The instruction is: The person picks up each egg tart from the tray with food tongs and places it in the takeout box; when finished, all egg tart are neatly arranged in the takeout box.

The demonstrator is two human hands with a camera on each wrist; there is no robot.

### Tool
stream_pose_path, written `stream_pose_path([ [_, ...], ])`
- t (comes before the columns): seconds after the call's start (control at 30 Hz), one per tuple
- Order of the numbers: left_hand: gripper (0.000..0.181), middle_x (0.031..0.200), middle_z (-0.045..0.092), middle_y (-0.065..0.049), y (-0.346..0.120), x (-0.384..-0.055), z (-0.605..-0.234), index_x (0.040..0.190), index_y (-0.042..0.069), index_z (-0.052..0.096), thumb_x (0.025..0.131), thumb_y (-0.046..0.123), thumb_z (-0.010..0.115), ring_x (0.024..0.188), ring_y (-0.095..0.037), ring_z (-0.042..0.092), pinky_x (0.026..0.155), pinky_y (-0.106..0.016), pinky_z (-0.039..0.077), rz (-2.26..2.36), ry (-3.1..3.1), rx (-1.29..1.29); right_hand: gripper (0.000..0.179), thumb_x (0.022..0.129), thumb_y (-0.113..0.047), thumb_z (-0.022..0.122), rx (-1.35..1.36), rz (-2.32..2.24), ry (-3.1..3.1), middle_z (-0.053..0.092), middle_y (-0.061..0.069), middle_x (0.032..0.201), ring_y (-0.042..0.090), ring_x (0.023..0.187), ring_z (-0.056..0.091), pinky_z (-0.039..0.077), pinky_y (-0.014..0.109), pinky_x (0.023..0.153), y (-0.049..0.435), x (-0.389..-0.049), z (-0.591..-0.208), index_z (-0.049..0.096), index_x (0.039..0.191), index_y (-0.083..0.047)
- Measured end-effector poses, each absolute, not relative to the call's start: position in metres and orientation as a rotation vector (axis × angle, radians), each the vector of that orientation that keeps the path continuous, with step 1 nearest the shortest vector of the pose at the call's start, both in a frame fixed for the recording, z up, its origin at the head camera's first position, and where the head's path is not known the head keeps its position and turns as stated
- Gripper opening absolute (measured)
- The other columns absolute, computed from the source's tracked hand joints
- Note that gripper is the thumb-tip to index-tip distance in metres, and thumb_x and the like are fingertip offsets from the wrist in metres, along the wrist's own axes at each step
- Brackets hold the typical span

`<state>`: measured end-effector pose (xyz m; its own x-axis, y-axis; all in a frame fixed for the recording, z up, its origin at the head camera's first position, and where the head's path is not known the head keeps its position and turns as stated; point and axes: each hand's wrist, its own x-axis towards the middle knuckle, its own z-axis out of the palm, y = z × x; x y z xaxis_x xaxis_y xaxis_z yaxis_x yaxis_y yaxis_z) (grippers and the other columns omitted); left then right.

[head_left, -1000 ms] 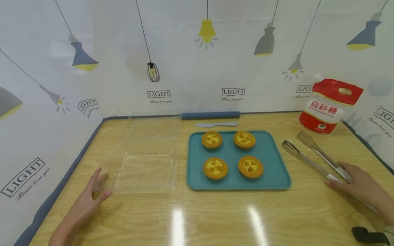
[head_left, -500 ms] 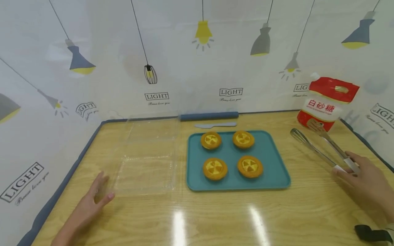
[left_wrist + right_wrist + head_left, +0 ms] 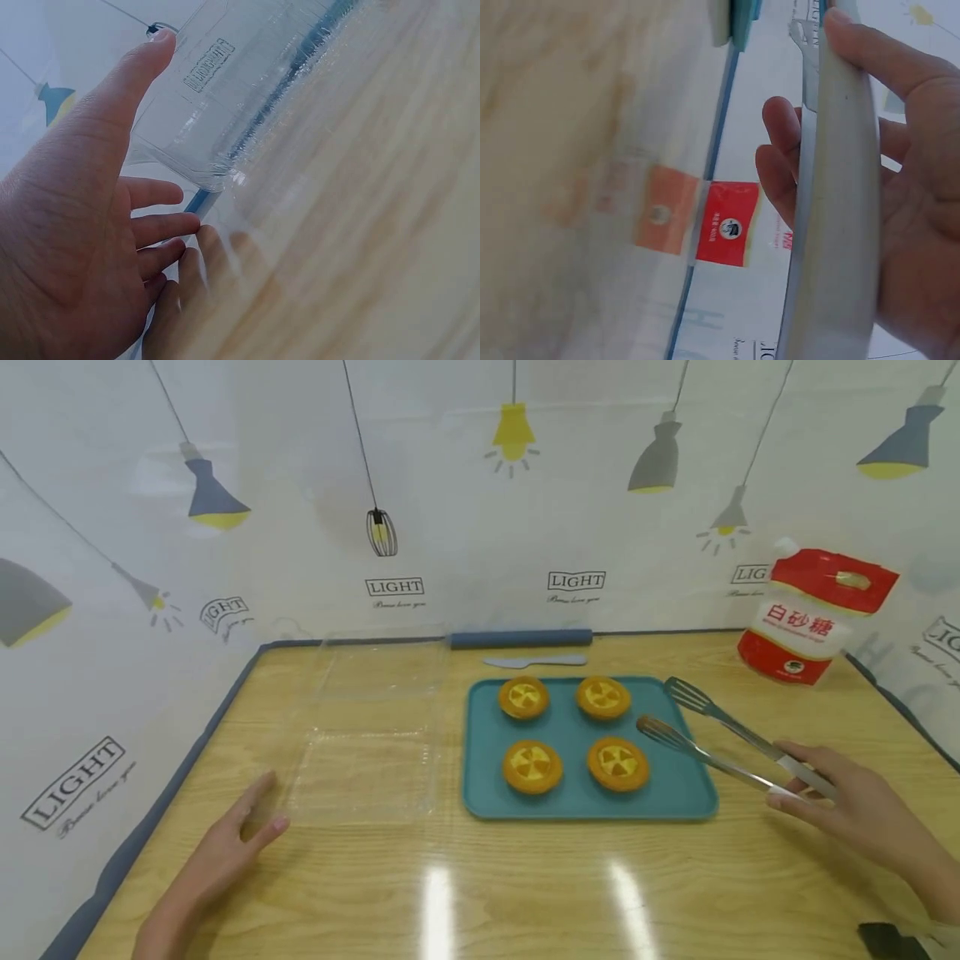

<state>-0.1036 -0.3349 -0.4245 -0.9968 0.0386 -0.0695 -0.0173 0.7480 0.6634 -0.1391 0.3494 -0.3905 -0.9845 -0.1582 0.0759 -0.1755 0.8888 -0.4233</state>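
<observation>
My right hand grips the white-ended handles of metal tongs, thumb on one arm and fingers round the other. The spread slotted tips hang over the right side of a teal tray, near several egg tarts laid out in two rows. In the right wrist view, the pale handle runs across the palm. My left hand holds nothing; its thumb and fingers are apart at the left side of a clear plastic box. In the left wrist view, the box wall stands just beyond the thumb.
Behind the tray lie a knife and a blue roll. A red and white sugar pouch stands at the back right. Printed sheeting walls the wooden table at the back and sides.
The tongs first shifted right toward the sugar pouch, then swung left over the tray's right edge, held in my right hand. My left hand stays beside the plastic box.
</observation>
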Motion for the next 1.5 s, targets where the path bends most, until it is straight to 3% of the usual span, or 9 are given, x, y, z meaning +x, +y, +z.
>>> stream_pose_path([
  [0.3,0.071,0.148,0.019,-0.026,-0.335,-0.104,-0.423,0.151,0.017,0.013,0.095,0.042,0.05,0.128,-0.055,0.019,0.093,-0.071,0.019,1.042,2.858,0.0,0.063,0.081,-0.022,0.073,0.486,0.958,-2.977,0.062,-0.003,0.089,0.005,0.075,0.056,0.044,0.023,0.056,0.334,-0.12,-0.39,0.046,0.136,-0.008],
  [0.6,0.071,0.147,0.02,-0.028,-0.335,-0.102,-0.422,0.151,0.017,0.013,0.095,0.043,0.049,0.127,-0.056,0.02,0.092,-0.071,0.02,1.034,2.861,-0.008,0.061,0.078,-0.015,0.076,0.615,0.942,-2.935,0.059,-0.003,0.093,0.002,0.074,0.056,0.047,0.023,0.056,0.325,-0.116,-0.39,0.049,0.133,-0.007],
  [1.0,0.07,0.147,0.019,-0.03,-0.336,-0.102,-0.424,0.151,0.017,0.015,0.095,0.041,0.05,0.127,-0.056,0.02,0.091,-0.072,0.021,1.042,2.845,-0.016,0.062,0.076,-0.02,0.078,0.595,0.943,-2.96,0.058,0.003,0.099,0.002,0.074,0.055,0.048,0.023,0.054,0.322,-0.117,-0.39,0.051,0.131,-0.009],
  [1.27,0.069,0.146,0.021,-0.031,-0.335,-0.103,-0.425,0.15,0.017,0.017,0.095,0.042,0.05,0.126,-0.056,0.021,0.09,-0.072,0.023,1.022,2.857,-0.021,0.063,0.074,-0.026,0.079,0.542,0.868,-2.973,0.053,-0.007,0.076,0.005,0.065,0.048,0.044,0.022,0.05,0.319,-0.117,-0.388,0.053,0.129,-0.012],
  [1.5,0.069,0.146,0.021,-0.03,-0.334,-0.103,-0.423,0.15,0.016,0.018,0.094,0.042,0.051,0.126,-0.056,0.021,0.09,-0.071,0.023,1.027,2.861,-0.024,0.063,0.073,-0.023,0.08,0.554,0.859,-2.941,0.05,-0.006,0.075,0.005,0.054,0.044,0.038,0.022,0.044,0.32,-0.118,-0.389,0.052,0.128,-0.012],
])
